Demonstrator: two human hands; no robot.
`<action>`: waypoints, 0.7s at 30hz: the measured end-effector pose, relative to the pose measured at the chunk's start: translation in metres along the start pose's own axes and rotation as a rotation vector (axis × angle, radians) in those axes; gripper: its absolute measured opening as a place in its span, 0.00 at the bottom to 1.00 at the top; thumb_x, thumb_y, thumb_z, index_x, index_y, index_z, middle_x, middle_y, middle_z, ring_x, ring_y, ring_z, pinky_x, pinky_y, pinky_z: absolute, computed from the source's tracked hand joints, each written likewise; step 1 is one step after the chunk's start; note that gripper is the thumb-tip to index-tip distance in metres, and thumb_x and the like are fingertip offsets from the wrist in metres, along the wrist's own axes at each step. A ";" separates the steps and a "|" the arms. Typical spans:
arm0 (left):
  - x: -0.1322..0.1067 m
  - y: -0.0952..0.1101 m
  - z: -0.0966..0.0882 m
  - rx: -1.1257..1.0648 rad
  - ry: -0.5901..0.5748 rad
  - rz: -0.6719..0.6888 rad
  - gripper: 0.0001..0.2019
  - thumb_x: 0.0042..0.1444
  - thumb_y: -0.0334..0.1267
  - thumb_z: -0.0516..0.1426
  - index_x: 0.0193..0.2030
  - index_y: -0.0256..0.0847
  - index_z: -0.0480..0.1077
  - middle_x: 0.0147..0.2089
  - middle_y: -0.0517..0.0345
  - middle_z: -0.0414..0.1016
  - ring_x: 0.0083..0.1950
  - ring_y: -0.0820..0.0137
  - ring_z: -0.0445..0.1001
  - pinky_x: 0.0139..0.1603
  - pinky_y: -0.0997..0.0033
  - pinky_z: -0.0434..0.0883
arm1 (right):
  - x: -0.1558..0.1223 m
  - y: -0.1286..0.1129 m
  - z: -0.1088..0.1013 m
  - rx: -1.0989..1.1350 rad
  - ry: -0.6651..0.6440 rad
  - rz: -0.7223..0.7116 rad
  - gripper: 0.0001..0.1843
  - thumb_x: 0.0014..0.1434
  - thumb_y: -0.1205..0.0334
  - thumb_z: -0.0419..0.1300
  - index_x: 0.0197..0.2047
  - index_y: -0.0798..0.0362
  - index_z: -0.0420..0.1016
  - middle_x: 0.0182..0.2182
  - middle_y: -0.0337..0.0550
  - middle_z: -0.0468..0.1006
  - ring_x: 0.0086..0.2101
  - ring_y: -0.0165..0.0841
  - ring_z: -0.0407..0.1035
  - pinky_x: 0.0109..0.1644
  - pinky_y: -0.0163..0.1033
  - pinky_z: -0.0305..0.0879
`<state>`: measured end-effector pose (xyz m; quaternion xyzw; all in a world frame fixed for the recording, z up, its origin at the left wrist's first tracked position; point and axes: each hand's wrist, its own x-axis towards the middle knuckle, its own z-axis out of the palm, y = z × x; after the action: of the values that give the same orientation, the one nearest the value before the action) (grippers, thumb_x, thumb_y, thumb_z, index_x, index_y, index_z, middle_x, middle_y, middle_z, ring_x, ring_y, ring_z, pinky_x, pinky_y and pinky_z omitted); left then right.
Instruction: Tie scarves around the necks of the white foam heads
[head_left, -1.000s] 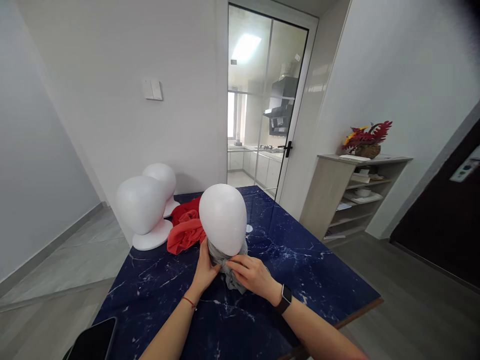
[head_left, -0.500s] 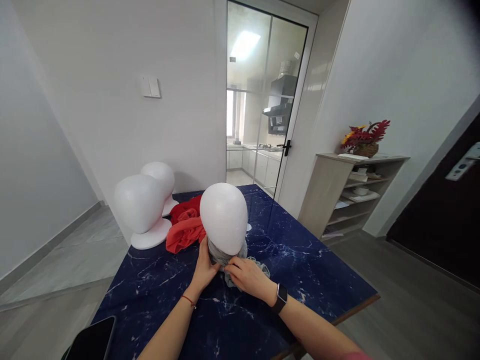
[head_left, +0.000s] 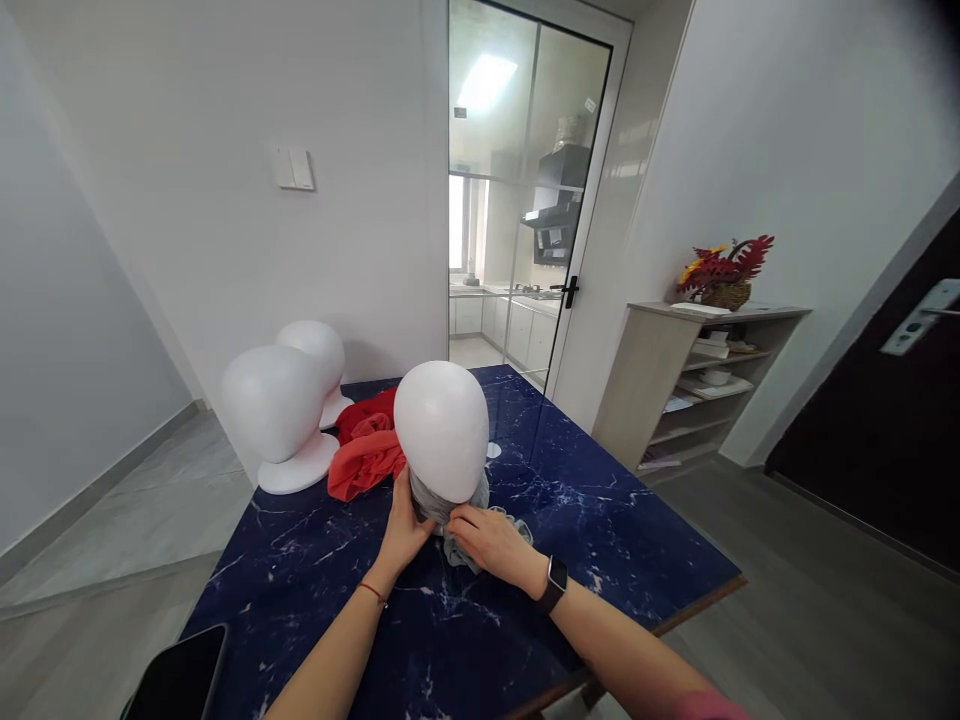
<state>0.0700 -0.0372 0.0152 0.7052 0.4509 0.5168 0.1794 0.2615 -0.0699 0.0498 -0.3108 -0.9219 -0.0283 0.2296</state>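
Note:
A white foam mannequin head (head_left: 441, 425) stands upright in front of me on the dark blue marbled table (head_left: 360, 640). Grey fabric, perhaps a scarf (head_left: 431, 500), wraps round its neck, and a ruffled end lies on the table at the right. At the left side of the neck, my left hand (head_left: 403, 525) pinches the grey scarf, thumb at the front and fingers partly hidden behind. My right hand (head_left: 491, 542) has its fingertips closed on the scarf at the front of the neck, just below the head.
Two more white foam heads (head_left: 271, 405) stand on round bases at the table's back left. Red fabric (head_left: 367, 462) lies bunched beside the middle head. A phone (head_left: 180, 675) is at the near left corner. Beyond are a glass door (head_left: 517, 200) and a shelf unit (head_left: 705, 380).
The view has shifted slightly, so everything sits a little further left and higher. My hands keep nearly the same places on the scarf, with the right fingertips drawn slightly nearer the left thumb.

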 end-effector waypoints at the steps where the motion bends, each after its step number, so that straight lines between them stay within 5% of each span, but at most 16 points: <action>1: 0.000 0.000 0.000 0.004 0.002 -0.004 0.44 0.44 0.30 0.59 0.67 0.41 0.40 0.66 0.42 0.48 0.68 0.54 0.48 0.65 0.48 0.48 | 0.000 0.000 0.000 0.006 -0.006 0.008 0.09 0.63 0.67 0.49 0.45 0.53 0.66 0.40 0.43 0.71 0.37 0.29 0.68 0.40 0.33 0.64; 21: 0.000 -0.008 0.003 -0.010 0.008 0.017 0.47 0.44 0.31 0.59 0.67 0.41 0.38 0.69 0.42 0.43 0.69 0.56 0.45 0.67 0.50 0.46 | -0.001 -0.002 0.001 -0.028 -0.108 0.041 0.07 0.61 0.67 0.52 0.43 0.54 0.65 0.40 0.43 0.69 0.35 0.29 0.67 0.36 0.33 0.62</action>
<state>0.0688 -0.0322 0.0083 0.7062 0.4430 0.5233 0.1766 0.2606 -0.0715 0.0489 -0.3339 -0.9259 -0.0198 0.1756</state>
